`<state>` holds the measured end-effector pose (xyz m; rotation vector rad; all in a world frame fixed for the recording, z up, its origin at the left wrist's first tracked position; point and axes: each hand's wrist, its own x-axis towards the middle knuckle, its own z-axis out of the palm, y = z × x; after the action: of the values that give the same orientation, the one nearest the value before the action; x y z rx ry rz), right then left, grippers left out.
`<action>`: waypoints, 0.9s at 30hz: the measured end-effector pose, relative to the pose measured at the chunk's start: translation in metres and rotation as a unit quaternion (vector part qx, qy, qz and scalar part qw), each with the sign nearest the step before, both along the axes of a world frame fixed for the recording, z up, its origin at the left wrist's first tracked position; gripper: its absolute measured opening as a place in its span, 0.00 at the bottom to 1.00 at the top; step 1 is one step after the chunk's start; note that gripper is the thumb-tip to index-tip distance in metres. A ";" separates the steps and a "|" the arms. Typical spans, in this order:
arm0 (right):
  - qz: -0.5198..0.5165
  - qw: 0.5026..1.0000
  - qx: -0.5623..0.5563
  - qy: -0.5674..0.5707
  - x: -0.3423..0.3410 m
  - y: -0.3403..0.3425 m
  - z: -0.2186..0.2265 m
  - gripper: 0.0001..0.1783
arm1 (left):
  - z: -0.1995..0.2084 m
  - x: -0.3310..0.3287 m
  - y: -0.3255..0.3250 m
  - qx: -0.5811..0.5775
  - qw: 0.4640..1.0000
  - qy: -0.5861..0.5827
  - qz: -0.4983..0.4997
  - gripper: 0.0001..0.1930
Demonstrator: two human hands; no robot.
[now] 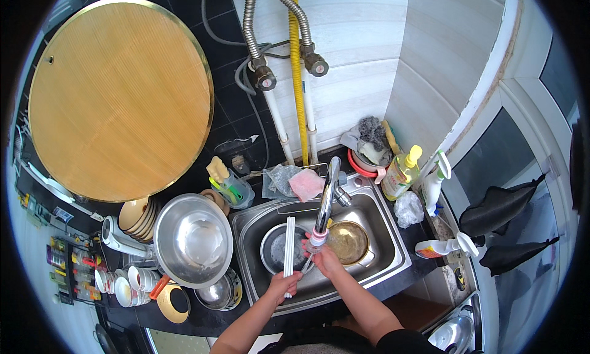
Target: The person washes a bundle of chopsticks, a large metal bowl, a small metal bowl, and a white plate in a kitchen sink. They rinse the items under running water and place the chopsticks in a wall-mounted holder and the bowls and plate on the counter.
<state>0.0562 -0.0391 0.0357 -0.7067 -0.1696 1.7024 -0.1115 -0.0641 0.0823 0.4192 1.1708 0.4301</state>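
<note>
My left hand (284, 284) is closed around a bundle of white chopsticks (289, 246), which stand upright over the near left part of the steel sink (384, 274). My right hand (327, 262) is just under the spout of the chrome faucet (324, 209). Its fingers look curled, partly hidden by the spout. A thin silvery streak shows beside them; I cannot tell whether it is water or a utensil. Behind the chopsticks a round grey pan (273, 240) sits in the sink. To the right of the spout lies a metal pot (350, 243) with side handles.
Left of the sink are a large steel bowl (193, 240), stacked bowls (136, 219) and white cups (127, 294). A round wooden board (123, 102) leans behind. Pink cloth (306, 185) lies behind the sink; a yellow-capped bottle (401, 174) and spray bottles (445, 247) stand at right.
</note>
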 end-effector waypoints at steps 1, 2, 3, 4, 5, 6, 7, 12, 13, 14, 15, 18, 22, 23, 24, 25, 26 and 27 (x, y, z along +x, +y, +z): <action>-0.009 1.000 -0.009 0.017 0.000 -0.001 0.000 0.19 | 0.000 0.000 0.000 0.004 1.000 0.006 -0.003 0.08; -0.027 0.999 -0.019 0.000 0.001 0.000 -0.009 0.18 | -0.001 -0.001 0.000 0.008 1.000 0.011 -0.005 0.08; -0.046 0.998 -0.028 -0.016 0.001 0.003 -0.016 0.17 | -0.002 -0.002 -0.001 0.013 1.000 0.017 -0.008 0.08; -0.063 0.997 -0.038 -0.031 0.001 0.005 -0.022 0.17 | -0.003 -0.002 -0.001 0.016 1.000 0.023 0.000 0.08; -0.076 0.995 -0.061 -0.030 0.002 0.005 -0.027 0.16 | -0.006 -0.002 -0.001 0.020 0.999 0.028 0.008 0.08; -0.087 0.992 -0.083 -0.030 0.003 0.008 -0.017 0.16 | -0.008 -0.003 -0.002 0.023 0.999 0.033 0.018 0.08; -0.098 0.989 -0.106 -0.031 0.003 0.011 -0.011 0.15 | -0.009 -0.004 -0.003 0.021 0.999 0.032 0.020 0.08; -0.073 0.989 -0.123 0.024 0.013 0.021 -0.019 0.18 | -0.015 -0.004 -0.005 0.010 0.999 0.016 0.031 0.08; -0.071 0.988 -0.133 0.040 0.012 0.022 0.010 0.19 | -0.017 -0.004 -0.006 0.008 0.999 0.015 0.037 0.08; -0.071 0.986 -0.142 0.055 0.013 0.023 0.026 0.20 | -0.019 -0.003 -0.007 0.007 0.999 0.012 0.040 0.08; -0.035 0.991 -0.114 0.065 0.015 0.023 0.023 0.21 | -0.018 -0.001 -0.007 0.006 0.999 0.010 0.043 0.08; 0.056 0.994 -0.048 0.076 0.019 0.021 0.007 0.21 | -0.011 0.004 -0.005 -0.011 0.998 0.010 0.058 0.08; 0.084 0.996 -0.020 -0.001 0.017 0.015 -0.005 0.17 | -0.007 0.008 0.001 -0.031 0.998 -0.023 0.054 0.08; 0.080 0.996 -0.014 -0.032 0.018 0.014 -0.007 0.17 | -0.004 0.012 0.001 -0.030 0.998 -0.019 0.053 0.08; 0.052 0.998 -0.020 -0.019 0.019 0.014 -0.015 0.16 | -0.002 0.014 0.001 -0.028 0.998 -0.015 0.053 0.07; 0.022 0.999 -0.027 -0.007 0.023 0.017 -0.024 0.16 | -0.001 0.015 0.003 -0.031 0.998 -0.025 0.049 0.08; -0.009 0.999 -0.034 0.005 0.027 0.017 -0.032 0.16 | -0.001 0.016 0.004 -0.034 0.998 -0.036 0.045 0.08; -0.048 0.998 -0.037 0.004 0.030 0.018 -0.027 0.16 | -0.002 0.017 0.005 -0.038 0.997 -0.046 0.042 0.09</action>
<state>0.0857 -0.0208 0.0085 -0.7506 -0.0657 1.6262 -0.0945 -0.0591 0.0808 0.2824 1.1145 0.4719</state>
